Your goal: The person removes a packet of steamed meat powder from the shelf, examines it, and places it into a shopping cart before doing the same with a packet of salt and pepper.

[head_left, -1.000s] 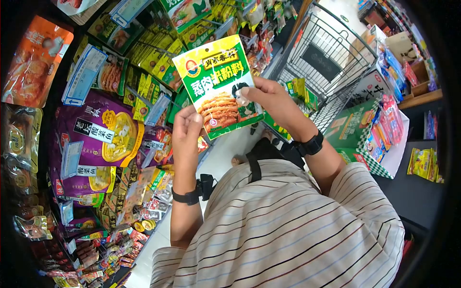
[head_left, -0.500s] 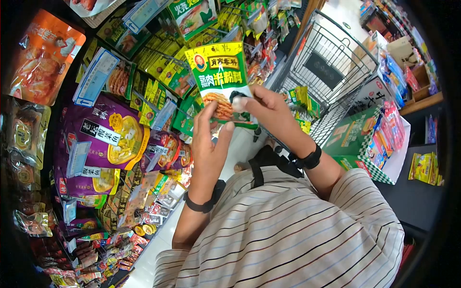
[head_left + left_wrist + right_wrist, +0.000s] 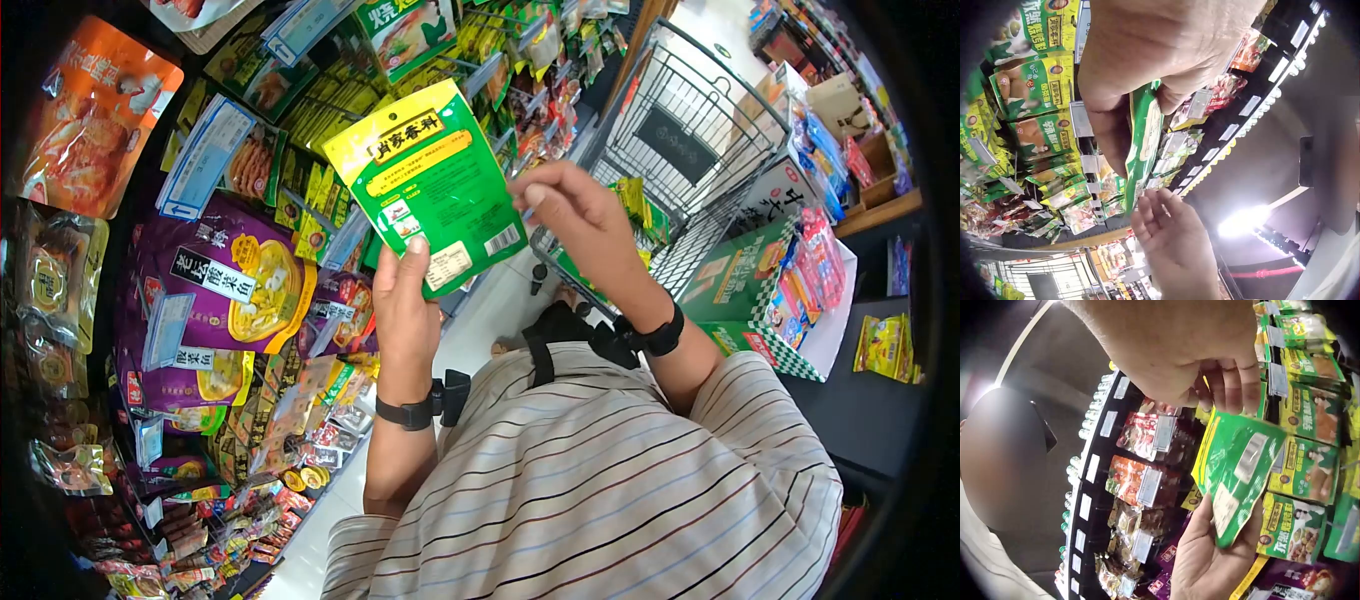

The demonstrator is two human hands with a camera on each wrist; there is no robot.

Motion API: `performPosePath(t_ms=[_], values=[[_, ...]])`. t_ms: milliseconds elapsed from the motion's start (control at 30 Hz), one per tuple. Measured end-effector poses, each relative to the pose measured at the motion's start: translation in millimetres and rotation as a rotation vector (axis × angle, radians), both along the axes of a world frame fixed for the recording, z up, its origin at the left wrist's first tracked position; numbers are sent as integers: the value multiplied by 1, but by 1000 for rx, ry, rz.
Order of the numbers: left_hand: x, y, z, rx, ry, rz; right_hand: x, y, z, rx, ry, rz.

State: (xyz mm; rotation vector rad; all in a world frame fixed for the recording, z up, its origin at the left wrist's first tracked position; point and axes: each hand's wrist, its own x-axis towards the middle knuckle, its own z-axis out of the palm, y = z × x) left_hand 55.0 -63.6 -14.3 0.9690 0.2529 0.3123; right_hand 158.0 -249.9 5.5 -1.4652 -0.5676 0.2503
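Note:
A green and yellow seasoning packet (image 3: 455,205) is held up in front of the body, its printed back with a barcode toward the head camera. My left hand (image 3: 408,310) pinches its lower left edge, thumb on the back face and fingers behind. Close by the right edge of the packet is my right hand (image 3: 580,220), fingers loosely bent. In the left wrist view the packet (image 3: 1144,140) appears nearly edge-on, and the right hand (image 3: 1175,244) has its palm showing. The right wrist view shows the right fingertips (image 3: 1232,394) at the packet's upper edge.
On the left rise shelves of hanging packets, with purple bags (image 3: 205,270), an orange bag (image 3: 95,115) and blue-edged price tags (image 3: 205,155). A wire shopping cart (image 3: 680,130) holding green packets stands ahead. To the right is a green display box (image 3: 740,270) with colourful packages.
The packet has turned from its pictured front to its printed back. My left hand has taken a fresh pinch on its lower left, and my right hand has let go of it.

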Motion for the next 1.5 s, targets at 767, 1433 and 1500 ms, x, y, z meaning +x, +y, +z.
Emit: performPosePath(t_ms=[767, 1433, 1500], values=[[-6, 18, -3, 340, 96, 180, 3, 15, -13, 45, 278, 151], [-10, -4, -2, 816, 9, 144, -14, 17, -7, -5, 110, 109], [-8, -7, -2, 775, -42, 96, -20, 23, -3, -34, -43, 74]])
